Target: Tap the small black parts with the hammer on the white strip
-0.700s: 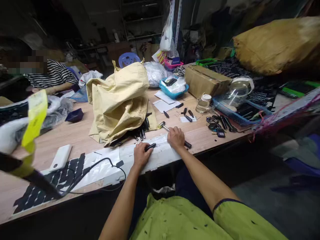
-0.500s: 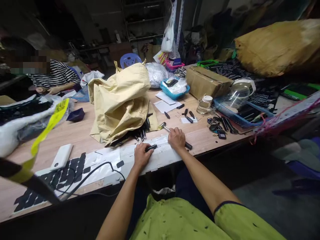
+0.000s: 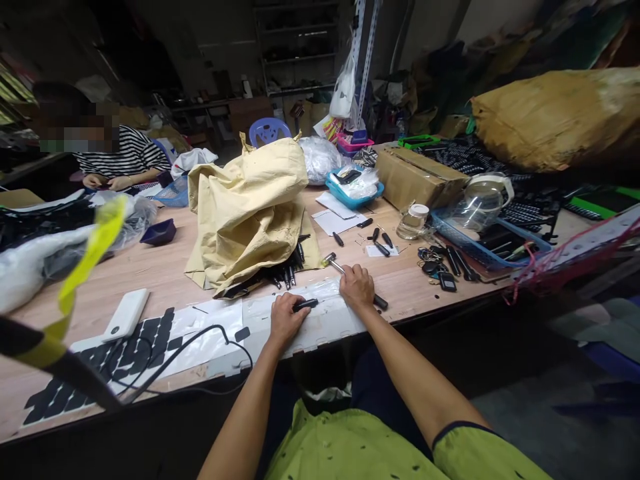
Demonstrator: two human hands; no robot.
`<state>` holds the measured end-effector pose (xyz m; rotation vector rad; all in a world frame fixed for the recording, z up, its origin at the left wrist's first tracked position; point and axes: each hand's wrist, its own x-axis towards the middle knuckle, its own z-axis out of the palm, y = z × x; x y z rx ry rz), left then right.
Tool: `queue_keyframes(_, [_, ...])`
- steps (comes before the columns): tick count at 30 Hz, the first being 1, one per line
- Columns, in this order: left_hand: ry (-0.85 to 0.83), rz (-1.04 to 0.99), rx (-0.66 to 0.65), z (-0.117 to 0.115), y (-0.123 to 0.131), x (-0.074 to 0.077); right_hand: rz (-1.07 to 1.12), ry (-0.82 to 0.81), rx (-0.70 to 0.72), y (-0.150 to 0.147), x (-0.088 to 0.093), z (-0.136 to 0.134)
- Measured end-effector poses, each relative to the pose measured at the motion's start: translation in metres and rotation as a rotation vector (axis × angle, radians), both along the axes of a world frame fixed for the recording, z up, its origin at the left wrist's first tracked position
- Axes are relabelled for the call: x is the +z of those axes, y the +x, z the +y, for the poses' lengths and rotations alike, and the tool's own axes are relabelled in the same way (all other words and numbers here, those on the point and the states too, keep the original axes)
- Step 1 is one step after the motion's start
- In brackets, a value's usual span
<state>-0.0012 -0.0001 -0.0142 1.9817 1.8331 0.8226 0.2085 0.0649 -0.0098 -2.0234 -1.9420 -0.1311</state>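
My left hand (image 3: 287,320) is closed on a small black handle-like piece (image 3: 306,305), its free end pointing right over a whitish sheet (image 3: 320,323) at the table's front edge. My right hand (image 3: 357,288) grips a small hammer (image 3: 337,266). The hammer's head, partly yellowish, points away to the left, and its black grip end sticks out to the right below my palm. Beyond my left hand, more slim black pieces (image 3: 286,275) spill from the mouth of a cream cloth sack (image 3: 245,213).
Small black pieces (image 3: 381,248) lie past my right hand, near keys (image 3: 429,261), a lidded jar (image 3: 413,221) and a blue tray (image 3: 447,230). To the left are a white power bank (image 3: 127,313), black stickers (image 3: 150,337) and a cable (image 3: 187,347). A co-worker (image 3: 127,153) sits far left.
The camera view has tilted slightly, so the whole scene sits a little lower and further right. Both hands keep their holds and stay in about the same place on the table.
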Motion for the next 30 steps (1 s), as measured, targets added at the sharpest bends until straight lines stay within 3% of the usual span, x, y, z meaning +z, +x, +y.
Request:
queue_keyframes(12, [-0.014, -0.032, -0.002, 0.0, 0.003, 0.001, -0.018, 0.008, -0.007, 0.002, -0.001, 0.0])
queue_keyframes(24, [-0.048, -0.051, -0.002, 0.001, 0.01, 0.004, 0.096, -0.187, -0.034, 0.006, 0.022, 0.0])
queue_keyframes(27, [-0.07, -0.069, -0.002, 0.002, 0.011, 0.007, 0.235, -0.11, -0.024, 0.015, 0.024, -0.008])
queue_keyframes(30, [-0.083, -0.076, 0.003, 0.002, 0.012, 0.008, 0.408, 0.024, 0.092, 0.02, 0.019, -0.032])
